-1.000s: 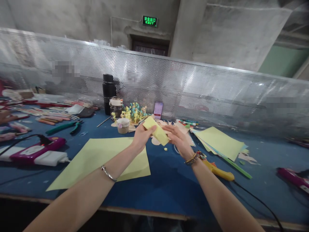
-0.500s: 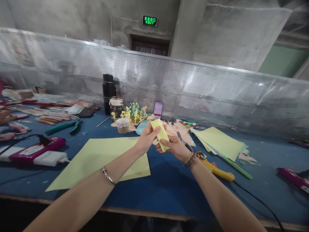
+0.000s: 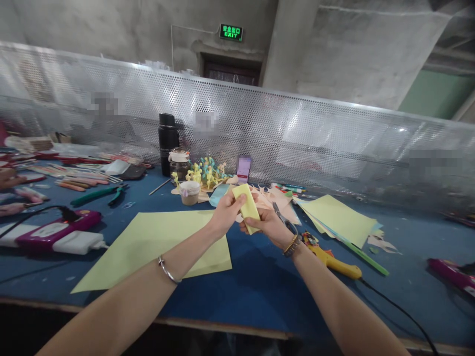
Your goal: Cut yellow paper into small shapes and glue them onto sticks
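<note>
A narrow folded strip of yellow paper is held up over the table, tilted, between both hands. My left hand pinches its upper left side, thumb on the front face. Lower down, my right hand grips the bottom end with its thumb across the front. Fingers behind the paper are partly hidden. A large yellow paper sheet lies flat under my left forearm. Scissors rest just beyond my right hand, and a yellow glue gun lies beside my right wrist.
More yellow sheets lie at right with a green strip. Behind the hands stand a small cup, colourful paper figures, a glass jar, a black bottle and a phone. Pliers and a purple power strip are left.
Almost nothing differs. Both hands keep their hold on the folded paper, and the whole view has shifted very slightly.
</note>
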{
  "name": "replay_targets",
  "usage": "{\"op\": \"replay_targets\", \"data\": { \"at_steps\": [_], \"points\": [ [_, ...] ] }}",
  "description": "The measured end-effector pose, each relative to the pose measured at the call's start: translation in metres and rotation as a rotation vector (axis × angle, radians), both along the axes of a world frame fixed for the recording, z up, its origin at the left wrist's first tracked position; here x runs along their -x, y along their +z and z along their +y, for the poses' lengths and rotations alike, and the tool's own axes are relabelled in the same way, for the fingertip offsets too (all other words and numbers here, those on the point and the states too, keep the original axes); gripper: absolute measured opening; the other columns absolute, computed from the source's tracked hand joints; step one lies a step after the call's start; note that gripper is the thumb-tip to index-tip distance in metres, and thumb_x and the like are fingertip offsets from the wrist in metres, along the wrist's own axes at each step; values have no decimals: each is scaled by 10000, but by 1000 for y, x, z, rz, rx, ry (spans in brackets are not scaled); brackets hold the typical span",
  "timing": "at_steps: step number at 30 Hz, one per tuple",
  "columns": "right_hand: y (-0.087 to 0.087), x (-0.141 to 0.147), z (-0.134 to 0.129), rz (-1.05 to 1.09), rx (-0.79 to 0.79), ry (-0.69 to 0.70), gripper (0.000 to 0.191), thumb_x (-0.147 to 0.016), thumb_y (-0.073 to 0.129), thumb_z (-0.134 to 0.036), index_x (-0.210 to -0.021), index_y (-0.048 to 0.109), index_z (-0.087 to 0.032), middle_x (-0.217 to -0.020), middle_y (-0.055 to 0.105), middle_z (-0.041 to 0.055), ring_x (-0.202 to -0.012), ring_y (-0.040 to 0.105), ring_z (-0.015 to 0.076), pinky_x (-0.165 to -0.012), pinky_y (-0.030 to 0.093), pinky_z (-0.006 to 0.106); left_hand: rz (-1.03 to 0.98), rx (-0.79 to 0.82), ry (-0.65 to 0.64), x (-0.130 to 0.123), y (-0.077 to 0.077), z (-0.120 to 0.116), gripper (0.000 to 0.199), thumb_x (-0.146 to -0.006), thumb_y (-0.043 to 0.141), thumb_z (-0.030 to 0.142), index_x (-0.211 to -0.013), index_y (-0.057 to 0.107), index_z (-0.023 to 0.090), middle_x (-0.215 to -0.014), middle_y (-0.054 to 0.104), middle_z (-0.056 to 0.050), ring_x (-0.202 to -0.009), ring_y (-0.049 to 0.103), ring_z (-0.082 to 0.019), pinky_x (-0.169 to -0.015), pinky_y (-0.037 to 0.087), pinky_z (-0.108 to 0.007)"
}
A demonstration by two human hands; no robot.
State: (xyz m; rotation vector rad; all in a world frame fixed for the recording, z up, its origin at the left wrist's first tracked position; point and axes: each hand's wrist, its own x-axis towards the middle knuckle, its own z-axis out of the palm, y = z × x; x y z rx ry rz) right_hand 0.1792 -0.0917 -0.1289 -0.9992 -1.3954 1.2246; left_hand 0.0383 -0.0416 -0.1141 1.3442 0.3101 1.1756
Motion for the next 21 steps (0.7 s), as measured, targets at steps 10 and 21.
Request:
{"op": "replay_targets", "data": {
  "at_steps": [10, 21],
  "points": [
    [3, 1, -1, -7, -4, 0, 323, -635, 772, -359, -836, 641, -143, -719, 704, 30, -628, 662, 155, -633, 524, 299, 30, 11, 17, 1, 4, -2, 479, -755, 650, 394, -1150, 582, 133, -987, 695, -107, -730, 636, -174, -584, 485, -252],
    [6, 1, -6, -31, 8, 5, 384, -702, 694, -493, -843, 635, -141, -708, 702, 55, -614, 675, 175, -620, 535, 314, 173, -86, -8, 3, 8, -11, 509, -772, 623, 417, -1210, 543, 168, -898, 705, -73, -421, 490, -82, -410, 380, -221]
  ]
}}
